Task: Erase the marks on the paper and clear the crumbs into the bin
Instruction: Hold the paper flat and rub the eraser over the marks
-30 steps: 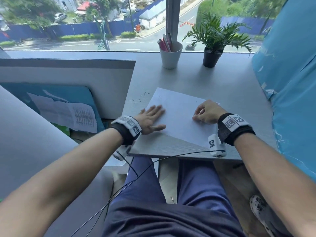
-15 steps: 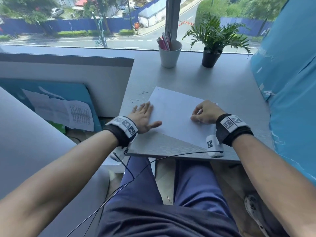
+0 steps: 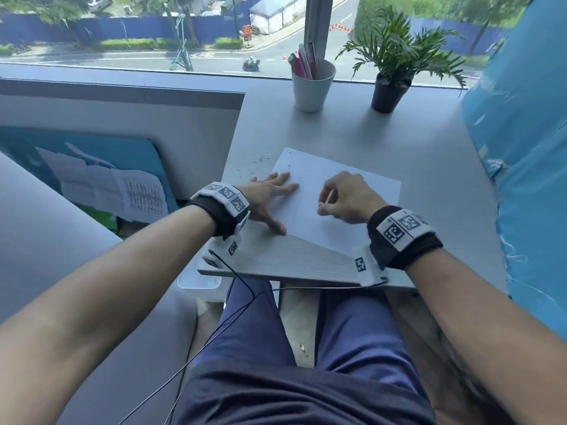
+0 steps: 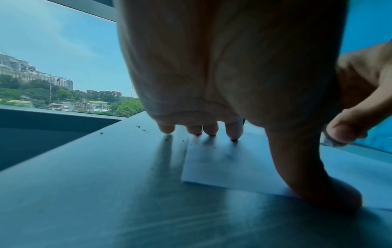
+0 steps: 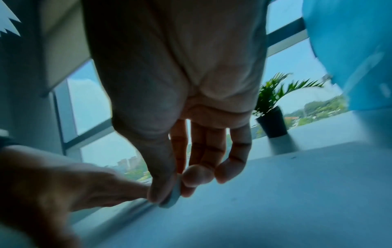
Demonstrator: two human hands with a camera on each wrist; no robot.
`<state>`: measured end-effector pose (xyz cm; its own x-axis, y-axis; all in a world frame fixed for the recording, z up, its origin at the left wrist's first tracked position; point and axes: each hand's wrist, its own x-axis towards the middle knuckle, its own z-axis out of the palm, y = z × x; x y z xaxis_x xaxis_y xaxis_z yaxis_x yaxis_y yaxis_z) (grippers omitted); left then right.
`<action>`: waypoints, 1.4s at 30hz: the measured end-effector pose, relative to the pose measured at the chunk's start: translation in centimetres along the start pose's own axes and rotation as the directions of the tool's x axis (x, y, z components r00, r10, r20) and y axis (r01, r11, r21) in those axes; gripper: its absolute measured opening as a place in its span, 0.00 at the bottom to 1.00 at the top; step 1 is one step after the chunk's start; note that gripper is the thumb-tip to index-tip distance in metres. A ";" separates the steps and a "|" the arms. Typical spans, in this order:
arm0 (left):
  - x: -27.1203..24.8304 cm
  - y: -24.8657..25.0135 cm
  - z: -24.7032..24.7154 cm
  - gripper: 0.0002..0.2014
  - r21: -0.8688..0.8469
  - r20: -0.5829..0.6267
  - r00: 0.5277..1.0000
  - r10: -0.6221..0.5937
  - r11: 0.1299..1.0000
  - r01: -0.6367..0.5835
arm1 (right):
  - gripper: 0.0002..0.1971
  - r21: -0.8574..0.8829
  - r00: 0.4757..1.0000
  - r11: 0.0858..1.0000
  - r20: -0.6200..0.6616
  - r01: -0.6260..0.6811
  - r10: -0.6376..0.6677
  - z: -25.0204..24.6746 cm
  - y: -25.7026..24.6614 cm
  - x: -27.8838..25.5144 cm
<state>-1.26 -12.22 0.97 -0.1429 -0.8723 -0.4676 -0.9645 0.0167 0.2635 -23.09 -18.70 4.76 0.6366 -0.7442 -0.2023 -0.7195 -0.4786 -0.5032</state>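
Observation:
A white sheet of paper (image 3: 343, 194) lies askew on the grey desk (image 3: 399, 142). My left hand (image 3: 270, 197) lies flat, fingers straight, on the paper's left edge, thumb on the desk; the left wrist view shows its fingertips (image 4: 233, 132) pressing the paper (image 4: 222, 164). My right hand (image 3: 346, 197) hovers over the middle of the sheet and pinches a small white eraser (image 5: 172, 196) between thumb and fingers. Dark eraser crumbs (image 3: 260, 161) are scattered on the desk past the paper's far left corner, and the crumbs (image 4: 144, 130) show beside my fingertips.
A white cup of pens (image 3: 311, 84) and a potted plant (image 3: 389, 72) stand at the desk's far edge by the window. A blue covered surface (image 3: 527, 167) borders the right. A white bin (image 3: 199, 286) sits below the desk's near left corner.
My left hand has slid left to the paper's edge. My right hand has lifted slightly and turned, with the eraser in its fingertips.

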 end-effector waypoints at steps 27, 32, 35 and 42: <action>0.7 0.2 -1.0 0.65 0.110 0.098 0.992 -0.076 0.992 0.065 | 0.05 -0.009 0.987 0.992 0.103 0.126 -0.125 3.1 -2.4 0.7; 0.7 0.1 -1.0 0.65 0.086 0.105 0.992 -0.068 0.995 0.059 | 0.07 0.051 0.999 0.999 -0.034 -0.002 0.004 1.7 -1.2 2.4; 0.7 -0.1 -0.8 0.65 0.085 0.102 0.993 -0.058 0.995 0.049 | 0.06 -0.018 0.989 0.993 0.096 0.118 -0.116 2.7 -2.2 1.2; 0.7 0.1 -1.1 0.66 0.126 0.115 0.990 -0.080 0.990 0.065 | 0.06 -0.038 0.992 0.993 0.062 0.115 -0.112 2.9 -2.6 1.8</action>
<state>-1.23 -13.34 1.61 -0.0900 -0.8088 -0.5811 -0.9920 0.0212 0.1242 -19.26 -17.43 3.23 0.7292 -0.6555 -0.1962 -0.6517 -0.5779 -0.4912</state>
